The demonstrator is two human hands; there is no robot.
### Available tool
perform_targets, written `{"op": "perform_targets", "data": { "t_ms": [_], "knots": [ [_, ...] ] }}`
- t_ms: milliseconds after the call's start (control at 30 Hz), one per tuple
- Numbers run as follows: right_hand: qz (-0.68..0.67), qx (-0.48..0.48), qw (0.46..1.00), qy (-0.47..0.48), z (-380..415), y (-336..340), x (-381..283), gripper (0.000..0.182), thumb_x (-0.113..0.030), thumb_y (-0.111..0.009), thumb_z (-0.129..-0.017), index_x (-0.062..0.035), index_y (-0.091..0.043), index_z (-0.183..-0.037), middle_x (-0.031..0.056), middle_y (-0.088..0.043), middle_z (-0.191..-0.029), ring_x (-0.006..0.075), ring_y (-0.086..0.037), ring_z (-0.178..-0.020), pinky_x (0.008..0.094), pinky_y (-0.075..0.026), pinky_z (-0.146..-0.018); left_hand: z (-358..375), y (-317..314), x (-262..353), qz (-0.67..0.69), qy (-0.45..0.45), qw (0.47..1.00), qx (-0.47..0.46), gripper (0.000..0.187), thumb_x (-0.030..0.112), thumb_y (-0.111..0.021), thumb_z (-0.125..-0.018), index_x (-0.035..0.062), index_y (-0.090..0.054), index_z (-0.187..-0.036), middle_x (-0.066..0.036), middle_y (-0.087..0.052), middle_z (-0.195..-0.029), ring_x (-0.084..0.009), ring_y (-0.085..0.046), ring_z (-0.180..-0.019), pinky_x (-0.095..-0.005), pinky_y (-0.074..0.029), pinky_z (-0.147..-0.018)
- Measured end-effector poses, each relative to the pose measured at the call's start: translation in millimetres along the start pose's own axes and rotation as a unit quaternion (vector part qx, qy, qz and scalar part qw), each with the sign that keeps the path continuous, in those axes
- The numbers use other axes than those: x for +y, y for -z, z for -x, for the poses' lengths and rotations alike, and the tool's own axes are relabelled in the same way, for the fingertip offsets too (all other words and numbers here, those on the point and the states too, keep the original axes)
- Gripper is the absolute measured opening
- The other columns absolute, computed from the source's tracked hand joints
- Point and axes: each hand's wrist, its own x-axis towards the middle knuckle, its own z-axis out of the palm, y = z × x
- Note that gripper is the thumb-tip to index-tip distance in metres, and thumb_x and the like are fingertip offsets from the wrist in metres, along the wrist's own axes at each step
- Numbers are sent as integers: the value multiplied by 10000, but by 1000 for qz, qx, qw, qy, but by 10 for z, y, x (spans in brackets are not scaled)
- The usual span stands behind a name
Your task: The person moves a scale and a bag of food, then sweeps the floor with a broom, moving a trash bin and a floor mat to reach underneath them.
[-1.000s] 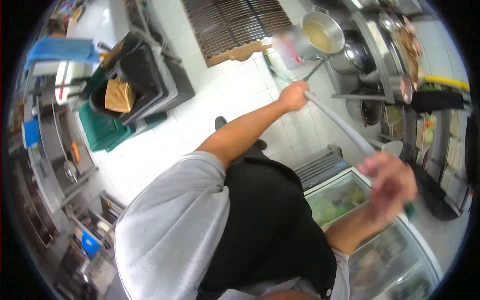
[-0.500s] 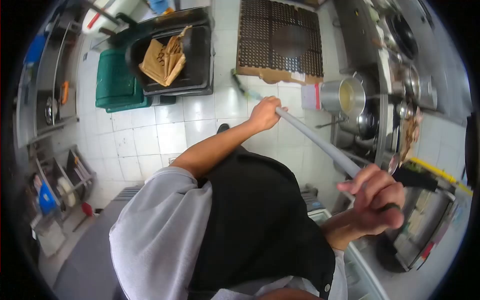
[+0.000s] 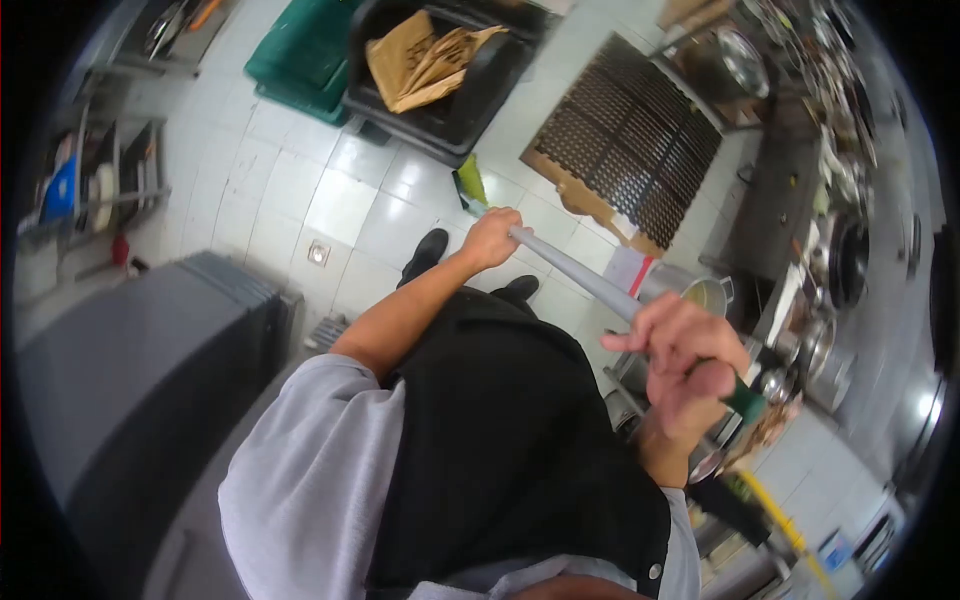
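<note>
Both my hands hold a broom (image 3: pixel 575 272) by its long grey handle, which slants across in front of my black apron. My left hand (image 3: pixel 492 238) is wrapped round the lower part of the handle. Higher up, near its dark green end cap, my right hand (image 3: pixel 690 355) grips it close to the camera. Beyond my left hand the green broom head (image 3: pixel 468 186) shows at the floor, beside the front corner of a black bin (image 3: pixel 440 140). Crumpled brown paper (image 3: pixel 425 65) lies in that bin.
A green bin (image 3: pixel 300 60) stands left of the black one. On the white tiles (image 3: pixel 270 190) lies a black perforated mat (image 3: pixel 630 130) with cardboard at its edge. Pots (image 3: pixel 710 290) and steel counters line the right; a grey cabinet (image 3: pixel 150 320) stands at left.
My view has turned, and the floor things appear rotated. The broom head has moved from near the mat to the black bin's corner. Both hands keep their hold on the handle.
</note>
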Motion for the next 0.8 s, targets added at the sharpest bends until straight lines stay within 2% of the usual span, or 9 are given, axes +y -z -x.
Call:
{"op": "perform_targets", "data": {
  "t_ms": [100, 200, 233, 367, 433, 500, 533, 633, 800],
  "knots": [
    [-19, -46, 999, 14, 85, 368, -137, 715, -709, -675, -917, -5, -586, -826, 91, -528, -734, 284, -604, -762, 482, -684, -701, 26, -172, 329, -48, -10, 997, 52, 414, 358, -712, -984, 36, -614, -742, -207, -645, -828, -452, -604, -871, -537, -488, -797],
    [-11, -96, 995, -4, 173, 681, -424, 693, -696, -685, -925, -5, -640, -883, 113, -606, -780, 339, -671, -855, 469, -675, -667, 90, -452, 439, -14, -33, 997, 70, 468, 366, -720, -978, 31, -594, -677, -197, -649, -766, -453, -604, -840, -539, -493, -778],
    [18, -152, 988, 13, 236, 926, -501, 659, -662, -703, -934, -7, -664, -875, 121, -643, -788, 359, -699, -875, 456, -669, -655, 97, -546, 454, -9, -59, 996, 69, 438, 347, -732, -960, 37, -619, -672, -194, -668, -774, -449, -622, -833, -534, -503, -759],
    [107, -380, 915, 85, 278, 1483, -1212, 513, -504, -736, -984, -39, -690, -773, 101, -692, -725, 347, -748, -782, 419, -651, -616, 207, -964, 878, 62, -130, 987, -72, 326, 325, -761, -916, 61, -698, -736, -205, -688, -792, -453, -660, -805, -535, -522, -720],
    [67, -451, 885, 95, 277, 1390, -1331, 554, -481, -645, -1051, -51, -641, -702, 65, -663, -651, 293, -740, -682, 387, -651, -569, 318, -1058, 994, 67, -145, 977, -143, 288, 325, -771, -901, 70, -729, -774, -209, -693, -785, -455, -673, -795, -534, -528, -708],
    [52, -448, 890, 70, 233, 1210, -1164, 513, -463, -732, -999, -52, -658, -701, 79, -677, -681, 330, -742, -712, 414, -648, -616, 349, -1104, 917, 79, -162, 966, -185, 286, 338, -776, -897, 73, -740, -797, -211, -694, -772, -456, -678, -790, -532, -530, -705],
    [45, -447, 892, 57, 206, 1105, -1033, 497, -454, -776, -973, -52, -667, -701, 85, -684, -696, 348, -744, -727, 428, -646, -639, 360, -1050, 791, 68, -129, 977, -157, 286, 340, -773, -902, 74, -743, -802, -208, -697, -781, -451, -680, -793, -532, -530, -708],
    [89, -308, 946, 38, 184, 439, -539, 452, -285, -748, -978, -52, -564, -636, 66, -626, -642, 332, -709, -660, 433, -634, -638, 428, -636, 132, 18, -51, 996, -66, 297, 346, -760, -923, 70, -740, -814, -198, -707, -820, -434, -681, -808, -535, -532, -724],
    [48, -311, 947, 56, -36, -642, 492, 507, -318, -689, -1036, -9, -525, -669, 86, -584, -645, 332, -685, -700, 492, -639, -689, 535, 901, -1119, -112, 29, 992, 44, 341, 356, -725, -959, 51, -695, -812, -182, -694, -902, -408, -667, -919, -514, -534, -801]
  ]
}}
